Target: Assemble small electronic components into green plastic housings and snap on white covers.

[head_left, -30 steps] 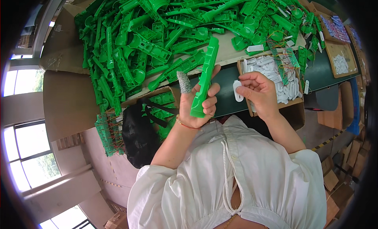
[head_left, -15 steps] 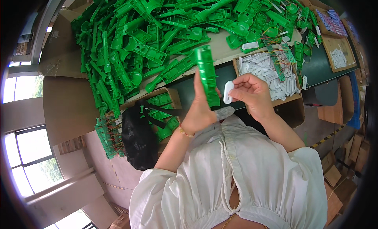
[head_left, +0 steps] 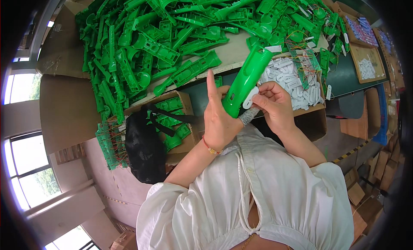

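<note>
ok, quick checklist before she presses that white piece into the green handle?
1. Left hand has the green handle firmly: ok, palm and thumb wrap its lower end, index finger sticking up free.
2. White piece in the right hand: ok, pinched at the fingertips.
3. White piece against the handle: ok, it touches the side near the lower end.
4. Seated flush in its slot: cannot tell, the fingers hide the joint.
5. Spare white pieces in reach: ok, cardboard box just beyond the right hand.
</note>
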A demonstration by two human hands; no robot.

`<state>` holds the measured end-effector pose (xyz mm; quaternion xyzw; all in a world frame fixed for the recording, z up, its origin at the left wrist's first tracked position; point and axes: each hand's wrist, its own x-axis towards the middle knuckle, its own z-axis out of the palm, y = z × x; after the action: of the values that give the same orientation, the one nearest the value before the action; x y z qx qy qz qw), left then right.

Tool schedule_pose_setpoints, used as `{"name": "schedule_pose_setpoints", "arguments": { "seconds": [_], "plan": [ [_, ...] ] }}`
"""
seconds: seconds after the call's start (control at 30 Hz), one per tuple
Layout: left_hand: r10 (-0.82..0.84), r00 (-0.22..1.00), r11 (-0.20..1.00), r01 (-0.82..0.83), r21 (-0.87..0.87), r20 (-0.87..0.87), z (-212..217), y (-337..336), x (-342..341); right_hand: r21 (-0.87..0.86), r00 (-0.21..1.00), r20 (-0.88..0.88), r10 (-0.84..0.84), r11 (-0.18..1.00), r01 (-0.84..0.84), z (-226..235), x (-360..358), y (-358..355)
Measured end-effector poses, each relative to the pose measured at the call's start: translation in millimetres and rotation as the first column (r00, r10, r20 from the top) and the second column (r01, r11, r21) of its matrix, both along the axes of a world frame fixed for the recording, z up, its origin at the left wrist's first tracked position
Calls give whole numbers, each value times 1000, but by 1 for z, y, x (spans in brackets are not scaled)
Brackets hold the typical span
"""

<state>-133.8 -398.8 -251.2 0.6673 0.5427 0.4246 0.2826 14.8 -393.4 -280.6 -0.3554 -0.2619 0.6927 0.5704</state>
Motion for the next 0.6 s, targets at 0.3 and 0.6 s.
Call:
{"name": "schedule_pose_setpoints", "arguments": {
  "seconds": [0.3, 0.6],
  "plan": [
    [31, 970, 923, 65, 380, -240, -5, 1, -7, 44, 992, -119, 49, 998, -44, -8, -1, -4],
    [-15, 988, 986, 40, 161, -155, 1, -4, -4, 79, 996, -65, 68, 995, -63, -6, 3, -3]
  ]
}}
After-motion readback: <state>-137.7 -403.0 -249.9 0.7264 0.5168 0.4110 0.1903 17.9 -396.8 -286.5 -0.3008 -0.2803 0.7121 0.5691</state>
